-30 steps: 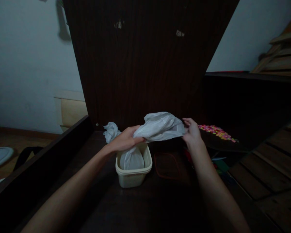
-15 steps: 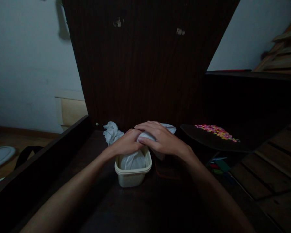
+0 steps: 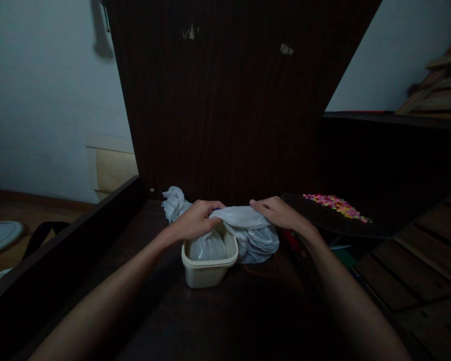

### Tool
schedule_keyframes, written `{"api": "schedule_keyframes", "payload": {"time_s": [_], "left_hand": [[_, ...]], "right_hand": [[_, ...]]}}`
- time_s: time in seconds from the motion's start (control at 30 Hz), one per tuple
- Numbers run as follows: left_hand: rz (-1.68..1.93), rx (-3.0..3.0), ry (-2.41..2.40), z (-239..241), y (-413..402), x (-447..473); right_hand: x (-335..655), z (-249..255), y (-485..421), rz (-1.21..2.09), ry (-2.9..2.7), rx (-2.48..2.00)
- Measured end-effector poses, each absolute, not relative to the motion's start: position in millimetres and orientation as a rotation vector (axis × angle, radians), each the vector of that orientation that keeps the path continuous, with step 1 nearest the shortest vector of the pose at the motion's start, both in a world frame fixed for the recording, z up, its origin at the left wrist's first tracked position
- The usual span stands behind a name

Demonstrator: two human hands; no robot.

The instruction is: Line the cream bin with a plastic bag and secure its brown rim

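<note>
White plastic bag, cream tub, seemingly pink-and-yellow beads.

Very dim, underexposed indoor shot with strong wide-angle warp.

The only real light is soft and cool on the pale wall at upper left and upper right; its source is out of frame. The dark wood panel and tabletop sink almost to black, grain barely readable. The white bag and cream tub are brightest midframe, with no glare and grey shading in the folds. The left hand and right hand look muddy and low in contrast. The beads keep some colour. Straight edges bow toward the corners. Overall soft and noisy, and the planks at right are smeared.
</note>
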State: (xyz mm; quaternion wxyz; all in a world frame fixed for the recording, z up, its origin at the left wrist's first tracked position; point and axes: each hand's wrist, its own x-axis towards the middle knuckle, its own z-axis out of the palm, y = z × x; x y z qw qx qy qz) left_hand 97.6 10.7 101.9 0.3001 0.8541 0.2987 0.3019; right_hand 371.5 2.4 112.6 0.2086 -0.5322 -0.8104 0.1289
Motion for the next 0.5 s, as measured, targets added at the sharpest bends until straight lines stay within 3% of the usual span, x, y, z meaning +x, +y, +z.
{"api": "schedule_keyframes", "payload": {"time_s": [0.13,0.2,0.5], "left_hand": [[0.793,2.294,0.84,103.3,12.5,97.2],[0.798,2.309,0.859,104.4,13.9,95.5],[0.868,2.219,0.876,107.5,12.7,86.9]], "right_hand": [[377.1,123.0,1.3,-0.099,-2.299,-1.638],[378.5,129.9,-0.2,-0.162,-2.309,-1.628],[381.4,131.1,-2.1,0.773,-1.932,-1.287]]}}
